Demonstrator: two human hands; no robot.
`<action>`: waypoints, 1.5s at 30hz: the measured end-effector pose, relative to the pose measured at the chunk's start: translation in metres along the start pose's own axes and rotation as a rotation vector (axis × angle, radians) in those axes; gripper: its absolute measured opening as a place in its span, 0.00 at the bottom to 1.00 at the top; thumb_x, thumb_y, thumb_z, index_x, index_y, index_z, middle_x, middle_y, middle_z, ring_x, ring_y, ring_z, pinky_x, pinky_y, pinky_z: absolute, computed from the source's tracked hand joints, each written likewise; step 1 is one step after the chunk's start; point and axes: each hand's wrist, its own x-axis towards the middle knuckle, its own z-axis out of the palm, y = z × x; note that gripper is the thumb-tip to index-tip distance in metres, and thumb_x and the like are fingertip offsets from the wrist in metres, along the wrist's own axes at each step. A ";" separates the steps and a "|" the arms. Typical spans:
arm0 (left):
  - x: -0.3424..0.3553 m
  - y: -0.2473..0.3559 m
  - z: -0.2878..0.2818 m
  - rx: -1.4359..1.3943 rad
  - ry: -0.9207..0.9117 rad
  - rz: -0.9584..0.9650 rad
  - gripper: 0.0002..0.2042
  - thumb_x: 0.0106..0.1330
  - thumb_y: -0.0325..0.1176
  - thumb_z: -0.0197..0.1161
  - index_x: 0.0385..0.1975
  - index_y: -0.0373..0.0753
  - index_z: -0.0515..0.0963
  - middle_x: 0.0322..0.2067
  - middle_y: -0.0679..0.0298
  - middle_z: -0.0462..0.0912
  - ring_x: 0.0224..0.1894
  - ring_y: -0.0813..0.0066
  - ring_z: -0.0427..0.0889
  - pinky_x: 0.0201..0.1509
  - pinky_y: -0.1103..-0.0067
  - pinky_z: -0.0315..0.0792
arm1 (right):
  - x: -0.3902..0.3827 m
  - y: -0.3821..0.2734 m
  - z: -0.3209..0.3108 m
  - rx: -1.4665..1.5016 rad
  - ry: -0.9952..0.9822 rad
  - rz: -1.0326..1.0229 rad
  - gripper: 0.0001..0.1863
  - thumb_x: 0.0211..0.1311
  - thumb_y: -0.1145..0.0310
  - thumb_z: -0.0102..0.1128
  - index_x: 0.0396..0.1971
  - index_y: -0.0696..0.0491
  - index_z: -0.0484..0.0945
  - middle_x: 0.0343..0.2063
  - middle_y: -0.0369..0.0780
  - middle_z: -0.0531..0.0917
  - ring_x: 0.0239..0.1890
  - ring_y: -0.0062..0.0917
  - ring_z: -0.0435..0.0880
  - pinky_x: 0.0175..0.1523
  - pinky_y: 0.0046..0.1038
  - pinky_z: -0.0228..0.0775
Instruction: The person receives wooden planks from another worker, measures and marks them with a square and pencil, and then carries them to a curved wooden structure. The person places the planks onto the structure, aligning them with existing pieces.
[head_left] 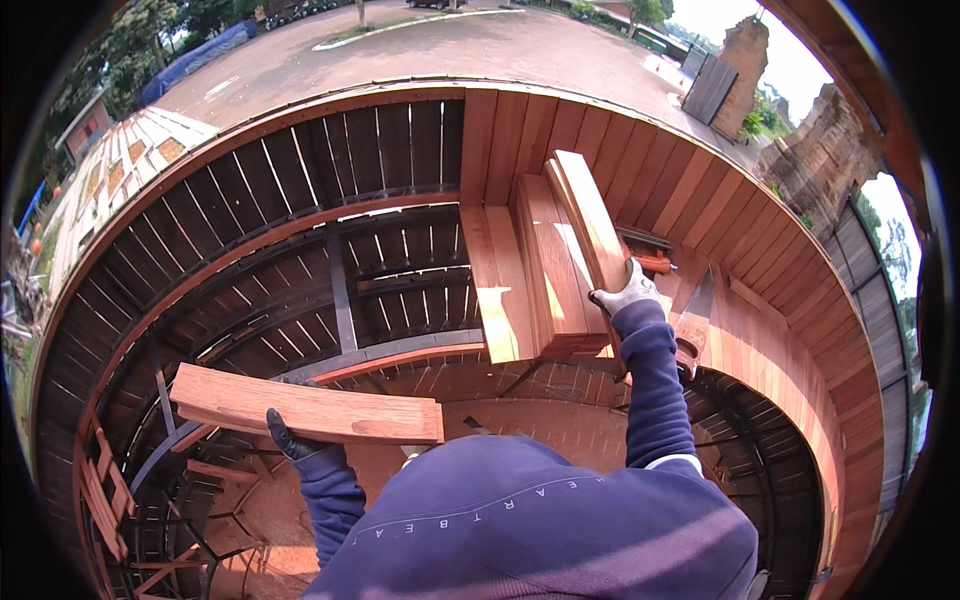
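Note:
My left hand [290,437], in a dark glove, grips a short stack of reddish wooden boards [310,405] from their near edge. Its thumb lies over the boards' side, while the other fingers are hidden. The boards hang level above the curved bench frame. Farther right, my right hand [632,288], in a whitish glove, is closed around the near end of a long wooden board [588,215]. That board leans on a pile of similar boards [550,270]. Beside this hand lie an orange tool [652,262] and a handsaw [693,325] with a wooden handle.
Curved seat slats [770,350] and backrest slats [700,180] cover the right side. On the left, dark metal framing [340,285] has open gaps. Loose wood strips [105,490] lean at the lower left. Reddish ground [285,500] lies inside the ring.

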 end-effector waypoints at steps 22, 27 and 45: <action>0.112 -0.081 0.075 0.048 -0.210 -0.359 0.33 0.57 0.54 0.59 0.56 0.35 0.65 0.43 0.54 0.73 0.46 0.62 0.75 0.54 0.66 0.70 | 0.057 -0.032 0.030 -0.290 -0.258 0.142 0.51 0.57 0.39 0.51 0.69 0.57 0.43 0.68 0.46 0.55 0.65 0.34 0.63 0.68 0.30 0.56; 0.117 -0.097 0.075 0.052 -0.226 -0.402 0.33 0.57 0.54 0.60 0.55 0.35 0.65 0.44 0.54 0.73 0.46 0.62 0.75 0.55 0.66 0.69 | 0.054 -0.011 0.041 -0.227 -0.168 0.154 0.53 0.52 0.35 0.55 0.68 0.55 0.47 0.63 0.48 0.64 0.64 0.36 0.65 0.67 0.31 0.56; 0.123 -0.111 0.096 0.096 -0.297 -0.439 0.32 0.57 0.53 0.60 0.52 0.33 0.65 0.42 0.55 0.72 0.47 0.63 0.73 0.57 0.65 0.67 | 0.004 0.061 0.111 0.940 0.788 -0.211 0.17 0.62 0.71 0.46 0.48 0.62 0.74 0.44 0.47 0.80 0.48 0.34 0.79 0.55 0.30 0.69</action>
